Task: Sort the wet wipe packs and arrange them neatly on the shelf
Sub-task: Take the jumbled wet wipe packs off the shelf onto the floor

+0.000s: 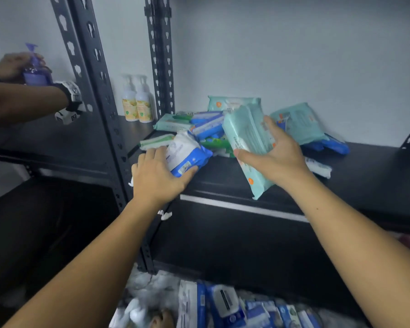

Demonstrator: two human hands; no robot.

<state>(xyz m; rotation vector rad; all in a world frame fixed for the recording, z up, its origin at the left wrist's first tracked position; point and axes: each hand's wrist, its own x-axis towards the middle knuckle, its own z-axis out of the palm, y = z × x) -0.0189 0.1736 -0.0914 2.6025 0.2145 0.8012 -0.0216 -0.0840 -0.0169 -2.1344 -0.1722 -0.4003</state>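
Note:
A jumbled pile of wet wipe packs [206,129] in teal, blue-white and green lies on the black shelf [365,166]. My left hand [156,176] grips a white-and-blue pack [187,152] at the pile's left front. My right hand [275,147] holds a large teal pack [246,143] tilted on edge, its lower corner over the shelf's front edge. More teal packs [298,121] and blue packs [334,145] lie behind my right hand.
Two pump bottles [137,100] stand at the back left of the shelf. Another person's hands [14,67] hold a purple pump bottle [34,72] at the neighbouring shelf on the left. Slotted metal uprights [97,74] divide the shelves. Several more wipe packs [223,304] lie below.

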